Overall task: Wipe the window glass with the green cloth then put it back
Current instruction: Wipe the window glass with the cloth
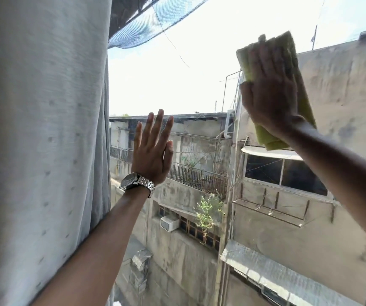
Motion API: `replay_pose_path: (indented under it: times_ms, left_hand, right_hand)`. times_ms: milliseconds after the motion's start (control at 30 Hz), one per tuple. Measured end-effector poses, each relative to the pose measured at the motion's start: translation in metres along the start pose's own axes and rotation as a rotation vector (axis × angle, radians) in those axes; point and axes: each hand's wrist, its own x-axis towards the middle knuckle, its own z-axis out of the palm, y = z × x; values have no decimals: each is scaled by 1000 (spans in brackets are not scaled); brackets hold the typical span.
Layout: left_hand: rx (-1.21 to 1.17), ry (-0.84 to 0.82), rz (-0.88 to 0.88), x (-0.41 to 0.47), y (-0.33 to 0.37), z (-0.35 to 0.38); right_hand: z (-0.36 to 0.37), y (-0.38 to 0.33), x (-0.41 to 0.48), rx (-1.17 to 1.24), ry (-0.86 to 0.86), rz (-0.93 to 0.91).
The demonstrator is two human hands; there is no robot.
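Right hand (270, 91) at two o'clock, fingers flat, presses green cloth (305, 107) to window glass (188, 85); left hand (153, 151) at centre, fingers straight, holds nothing.

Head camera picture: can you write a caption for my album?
Right hand presses the green cloth on the window glass; open left hand is raised beside the grey curtain.

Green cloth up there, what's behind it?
The window glass, with a grey building wall outside showing around the green cloth. The glass right behind it is hidden, and the right hand pressing flat covers the cloth's middle.
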Motion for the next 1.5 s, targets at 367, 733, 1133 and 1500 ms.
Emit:
replay_pose_path:
  times_ms: [367, 733, 1133, 1500]
  left_hand:
    - [-2, 34, 2, -2, 2, 0]
    - [8, 48, 2, -1, 3, 0]
    - [24, 62, 23, -3, 4, 0]
    - [25, 60, 9, -3, 14, -7]
  right_hand:
    - [18, 18, -201, -148, -447, -846]
    - [3, 33, -52, -29, 26, 165]
    - [2, 111, -164, -265, -152, -423]
    - [28, 47, -223, -131, -280, -606]
